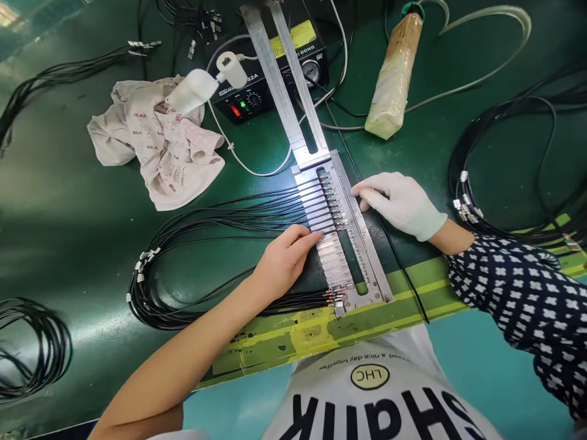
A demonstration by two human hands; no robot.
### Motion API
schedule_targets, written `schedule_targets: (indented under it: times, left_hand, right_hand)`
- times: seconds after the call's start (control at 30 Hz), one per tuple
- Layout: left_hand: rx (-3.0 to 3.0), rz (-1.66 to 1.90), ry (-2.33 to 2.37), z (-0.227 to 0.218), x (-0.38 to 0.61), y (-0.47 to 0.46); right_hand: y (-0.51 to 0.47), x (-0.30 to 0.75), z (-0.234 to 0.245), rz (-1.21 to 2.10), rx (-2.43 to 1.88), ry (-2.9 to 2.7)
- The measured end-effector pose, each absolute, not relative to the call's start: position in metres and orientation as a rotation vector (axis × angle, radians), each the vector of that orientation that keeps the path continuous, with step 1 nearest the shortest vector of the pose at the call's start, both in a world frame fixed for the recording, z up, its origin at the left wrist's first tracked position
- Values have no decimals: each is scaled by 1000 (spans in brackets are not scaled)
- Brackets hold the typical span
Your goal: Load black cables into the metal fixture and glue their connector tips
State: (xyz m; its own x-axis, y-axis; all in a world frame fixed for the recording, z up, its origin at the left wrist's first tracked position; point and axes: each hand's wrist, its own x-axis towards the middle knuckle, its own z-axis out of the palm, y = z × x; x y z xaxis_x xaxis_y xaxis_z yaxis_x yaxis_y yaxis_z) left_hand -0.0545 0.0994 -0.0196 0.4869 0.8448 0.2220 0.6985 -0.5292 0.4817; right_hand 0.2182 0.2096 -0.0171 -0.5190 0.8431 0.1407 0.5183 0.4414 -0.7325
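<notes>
My left hand [287, 260], bare, pinches a thin black cable at the slotted metal fixture [331, 247]. Several black cables [270, 198] lie side by side across the upper part of the fixture, their small metal connector ends in a row over its slot. My right hand [397, 201] wears a white glove. Its fingers are drawn together at the long right-hand bar of the fixture; what they hold, if anything, is hidden. Nearer my body, a bunch of cable ends [337, 296] rests on the fixture's lower end.
Behind the fixture stands a black control box [257, 79] with a gauge. A printed cloth [160, 140] and white lamp [195, 90] lie left of it. A wrapped bottle-like object [397, 73] is at upper right. Coiled cables [463, 153] lie right, more coils [36, 348] at left.
</notes>
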Motion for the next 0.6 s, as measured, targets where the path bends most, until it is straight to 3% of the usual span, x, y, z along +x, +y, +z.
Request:
schedule_targets:
  times: [0.6]
  left_hand:
    - [2553,565,1296,-21,-55,100]
  right_hand:
    - [212,216,-18,900,-1142,-2177]
